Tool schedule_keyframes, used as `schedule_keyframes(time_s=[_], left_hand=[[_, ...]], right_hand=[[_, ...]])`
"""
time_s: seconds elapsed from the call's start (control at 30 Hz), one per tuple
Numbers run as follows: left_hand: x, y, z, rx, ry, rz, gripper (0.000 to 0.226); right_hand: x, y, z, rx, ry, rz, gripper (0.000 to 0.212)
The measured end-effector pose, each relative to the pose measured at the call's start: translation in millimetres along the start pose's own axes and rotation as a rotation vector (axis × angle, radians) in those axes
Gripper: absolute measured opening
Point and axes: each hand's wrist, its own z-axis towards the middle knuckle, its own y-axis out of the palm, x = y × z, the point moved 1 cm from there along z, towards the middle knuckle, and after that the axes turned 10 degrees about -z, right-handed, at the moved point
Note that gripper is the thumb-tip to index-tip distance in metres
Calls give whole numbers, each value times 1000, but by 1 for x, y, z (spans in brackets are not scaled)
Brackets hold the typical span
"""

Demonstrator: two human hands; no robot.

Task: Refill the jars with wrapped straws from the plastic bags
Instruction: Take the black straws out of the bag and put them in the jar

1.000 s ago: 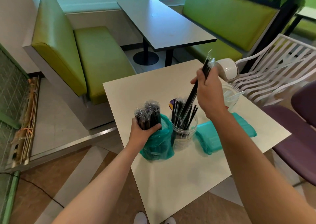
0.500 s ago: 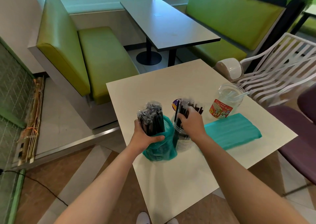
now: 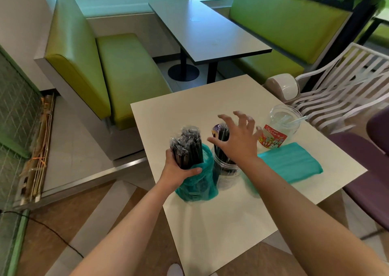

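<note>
My left hand (image 3: 179,170) grips a bundle of black wrapped straws (image 3: 187,145), fingers and thumb curled round its lower part where it rises upright out of a teal plastic bag (image 3: 195,185) bunched at its base on the white table (image 3: 210,223). My right hand (image 3: 235,139) holds nothing; its fingers are spread and slightly bent, hovering above the near jar (image 3: 226,174). That clear jar stands just right of the bag, touching or almost touching it, with black straws (image 3: 222,134) standing inside and poking above the rim under my palm. Farther right, near the table's far right edge, stands a second clear jar (image 3: 281,126) with a red label; it holds only a few pale straws, hard to make out. A folded teal bag (image 3: 294,162) lies flat on the table between that jar and my right forearm. Beyond the table are green benches (image 3: 117,69), a grey table (image 3: 210,33) and a white slatted chair (image 3: 336,90).
</note>
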Motion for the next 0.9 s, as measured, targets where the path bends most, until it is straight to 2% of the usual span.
schedule_keyframes(time_s=[0.07,0.13,0.23,0.4,0.5,0.57,0.73,0.83,0.9], left_hand=[[0,1,1,8,-4,2,88],[0,1,0,12,-5,-6,87],[0,0,0,22,-6,-8,86],[2,1,-1,23,-9,-2,85],[1,1,-1,20,-6,-3,84],[0,0,0,22,-2,2,85],[-6,-2,3,21,-13,-14,87],[-7,-2,4,16,-18,-10,88],[-7,-2,3,16,-20,-4,86]], right_hand=[[0,8,6,-140,4,11,72],[1,12,8,-183,55,111,59],[4,17,10,-129,74,248,39],[12,17,18,-118,34,370,28],[14,7,22,-50,-17,353,24],[15,4,23,-33,-55,303,26],[17,9,14,-174,-22,171,44],[15,4,8,-105,-36,134,64],[11,-1,3,-30,-61,90,67]])
